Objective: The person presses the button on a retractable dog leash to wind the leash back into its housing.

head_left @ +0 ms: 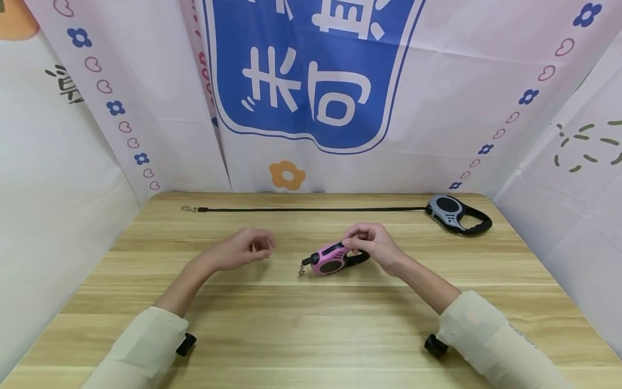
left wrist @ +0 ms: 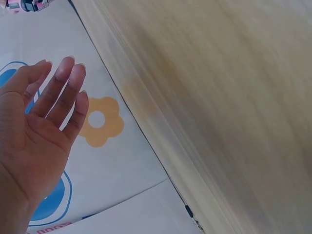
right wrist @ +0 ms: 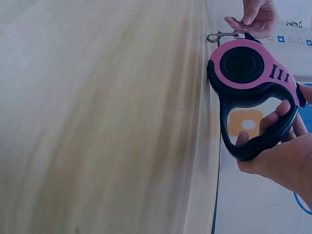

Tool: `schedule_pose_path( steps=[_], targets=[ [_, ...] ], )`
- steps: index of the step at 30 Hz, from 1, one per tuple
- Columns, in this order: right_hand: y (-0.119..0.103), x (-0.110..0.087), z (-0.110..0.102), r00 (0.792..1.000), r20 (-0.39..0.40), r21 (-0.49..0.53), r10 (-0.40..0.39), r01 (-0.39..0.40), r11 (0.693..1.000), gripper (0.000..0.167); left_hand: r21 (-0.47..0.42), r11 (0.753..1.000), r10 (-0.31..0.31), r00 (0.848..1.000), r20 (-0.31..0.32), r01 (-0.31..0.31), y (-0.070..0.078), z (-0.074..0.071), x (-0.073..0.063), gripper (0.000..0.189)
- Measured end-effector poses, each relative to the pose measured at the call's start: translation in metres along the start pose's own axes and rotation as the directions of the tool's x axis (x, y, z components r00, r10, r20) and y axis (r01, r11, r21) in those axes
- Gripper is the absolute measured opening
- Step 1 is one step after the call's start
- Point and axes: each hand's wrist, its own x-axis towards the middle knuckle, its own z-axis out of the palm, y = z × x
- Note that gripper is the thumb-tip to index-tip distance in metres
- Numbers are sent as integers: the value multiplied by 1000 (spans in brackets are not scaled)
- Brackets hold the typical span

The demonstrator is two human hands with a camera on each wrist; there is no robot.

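A pink and black retractable leash (head_left: 332,259) is held over the middle of the table by my right hand (head_left: 376,246), at its black handle end. The right wrist view shows the fingers of that hand (right wrist: 287,158) curled through the handle loop of the pink leash (right wrist: 268,66). A small metal clip (right wrist: 222,36) sticks out at its front end and hangs down in the head view. My left hand (head_left: 245,249) hovers left of the clip, apart from it, with fingers loosely bent. Nothing is in that palm (left wrist: 39,134) in the left wrist view.
A grey and black retractable leash (head_left: 447,210) lies at the back right of the wooden table (head_left: 311,335). Its black strap (head_left: 311,209) runs straight left along the back edge to a metal clip (head_left: 188,208). Printed cloth (head_left: 194,151) walls the back and sides.
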Motion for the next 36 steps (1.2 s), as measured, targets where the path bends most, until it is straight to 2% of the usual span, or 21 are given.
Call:
schedule_pose_path(
  steps=[5,11,17,24,32,36],
  targets=[
    [-5,-4,-5,998,61,-53,26,-22,998,21,13,1000,-1,1000,-27,1,0,-3,-1,21],
    [-8,-9,-14,985,174,-163,9,20,986,18,3,1000,0,1000,-28,1,-1,-3,-4,23],
    [-9,-15,-23,956,292,-267,-10,92,959,15,-9,1000,-9,999,-37,8,-3,-1,-6,23],
    [-14,-23,-24,912,409,-305,-13,151,940,18,-37,999,-14,998,-64,11,0,1,-9,25],
    [-20,-32,-24,869,494,-435,-3,251,865,27,-23,1000,-1,997,-78,0,-1,-1,-10,25],
    [-25,-37,-23,862,505,-479,38,243,844,32,-15,1000,-2,997,-81,1,-1,-2,-10,25]
  ],
)
